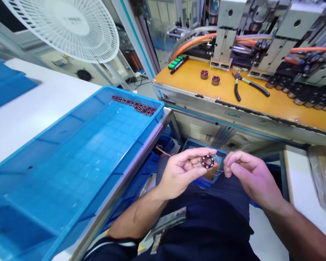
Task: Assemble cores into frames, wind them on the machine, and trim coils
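Note:
Between the fingers and thumb of my left hand (180,170) is a small ring-shaped motor stator (207,161) wound with copper, its round opening turned toward me. Thin loose wires (218,173) run from it to the right. My right hand (247,174) is closed, with thumb and fingertips pinched on the ends of these wires. Both hands are above my lap, a short gap apart.
A large blue tray (78,145) at left holds rows of stators (134,105) at its far end. On the orange bench (184,78) are two more stators (215,80), pliers (250,85) and a marker (179,65) beneath the machine (224,43). A white fan (70,25) stands behind.

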The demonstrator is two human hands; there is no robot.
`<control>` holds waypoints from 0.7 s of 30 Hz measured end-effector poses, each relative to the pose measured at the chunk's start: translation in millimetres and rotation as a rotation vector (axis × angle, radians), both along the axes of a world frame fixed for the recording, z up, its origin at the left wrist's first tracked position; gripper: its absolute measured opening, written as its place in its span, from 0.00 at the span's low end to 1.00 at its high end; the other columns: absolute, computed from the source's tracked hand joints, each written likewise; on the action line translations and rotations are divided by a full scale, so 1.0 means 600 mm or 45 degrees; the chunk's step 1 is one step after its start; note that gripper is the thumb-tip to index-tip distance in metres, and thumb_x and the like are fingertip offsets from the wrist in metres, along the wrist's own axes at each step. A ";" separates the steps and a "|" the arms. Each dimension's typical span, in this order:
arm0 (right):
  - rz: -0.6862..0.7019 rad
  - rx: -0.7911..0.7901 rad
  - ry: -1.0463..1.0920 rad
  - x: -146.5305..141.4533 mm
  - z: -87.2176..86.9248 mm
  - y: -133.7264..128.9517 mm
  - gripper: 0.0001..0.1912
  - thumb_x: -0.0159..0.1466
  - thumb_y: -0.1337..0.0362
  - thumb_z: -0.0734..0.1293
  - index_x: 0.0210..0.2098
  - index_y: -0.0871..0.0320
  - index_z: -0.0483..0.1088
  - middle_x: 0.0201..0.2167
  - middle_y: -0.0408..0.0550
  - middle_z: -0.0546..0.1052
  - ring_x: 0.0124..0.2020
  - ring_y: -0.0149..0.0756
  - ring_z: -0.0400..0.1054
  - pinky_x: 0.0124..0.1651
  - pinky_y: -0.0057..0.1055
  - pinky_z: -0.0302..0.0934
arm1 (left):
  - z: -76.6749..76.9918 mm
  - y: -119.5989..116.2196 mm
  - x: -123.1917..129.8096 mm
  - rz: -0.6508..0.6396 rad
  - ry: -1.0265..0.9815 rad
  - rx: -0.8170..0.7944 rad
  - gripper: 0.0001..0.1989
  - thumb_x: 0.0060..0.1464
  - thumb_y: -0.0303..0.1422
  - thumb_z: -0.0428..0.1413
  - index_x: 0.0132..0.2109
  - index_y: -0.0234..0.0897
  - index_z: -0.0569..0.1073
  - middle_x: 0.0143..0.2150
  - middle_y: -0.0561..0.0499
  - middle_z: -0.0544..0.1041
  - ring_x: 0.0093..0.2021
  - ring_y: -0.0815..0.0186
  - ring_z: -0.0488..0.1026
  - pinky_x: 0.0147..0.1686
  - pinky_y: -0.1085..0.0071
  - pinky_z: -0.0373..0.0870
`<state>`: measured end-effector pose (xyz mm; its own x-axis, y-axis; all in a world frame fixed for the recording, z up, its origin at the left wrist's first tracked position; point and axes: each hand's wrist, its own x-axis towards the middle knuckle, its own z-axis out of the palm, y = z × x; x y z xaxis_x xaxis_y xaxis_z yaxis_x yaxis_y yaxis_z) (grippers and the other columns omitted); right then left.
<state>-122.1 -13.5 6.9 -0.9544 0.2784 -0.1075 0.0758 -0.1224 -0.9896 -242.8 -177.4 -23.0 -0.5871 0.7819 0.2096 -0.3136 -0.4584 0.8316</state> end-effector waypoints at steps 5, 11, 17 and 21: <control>0.036 0.121 -0.135 -0.018 0.027 -0.008 0.13 0.61 0.54 0.71 0.31 0.58 0.70 0.27 0.43 0.72 0.29 0.29 0.65 0.33 0.26 0.61 | -0.002 0.001 0.003 0.039 0.073 -0.096 0.20 0.45 0.24 0.68 0.47 0.40 0.80 0.53 0.45 0.74 0.39 0.69 0.79 0.42 0.72 0.78; 0.170 0.239 -0.153 -0.021 0.036 -0.014 0.17 0.64 0.56 0.67 0.24 0.59 0.65 0.23 0.42 0.68 0.27 0.29 0.60 0.30 0.26 0.58 | 0.005 -0.006 0.009 0.041 0.069 -0.222 0.15 0.46 0.25 0.68 0.43 0.35 0.81 0.45 0.45 0.78 0.32 0.73 0.75 0.35 0.77 0.76; 0.572 0.405 -0.225 -0.011 0.063 0.046 0.14 0.64 0.55 0.68 0.29 0.60 0.70 0.26 0.43 0.70 0.28 0.29 0.61 0.32 0.27 0.58 | 0.020 -0.018 0.010 -0.198 -0.193 -0.201 0.15 0.45 0.26 0.68 0.43 0.34 0.79 0.45 0.44 0.80 0.39 0.63 0.81 0.41 0.69 0.78; 0.520 0.545 -0.046 -0.034 0.091 0.044 0.12 0.60 0.58 0.73 0.39 0.58 0.74 0.32 0.45 0.72 0.33 0.31 0.64 0.35 0.26 0.61 | 0.032 -0.019 0.016 -0.284 -0.040 -0.307 0.15 0.46 0.28 0.68 0.43 0.32 0.80 0.42 0.45 0.79 0.36 0.67 0.77 0.38 0.73 0.75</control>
<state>-142.5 12.8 61.5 -0.9912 -0.0850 -0.1013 0.0676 0.3333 -0.9404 -232.9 -188.5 -4.0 -0.3988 0.9170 -0.0132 -0.4116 -0.1661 0.8961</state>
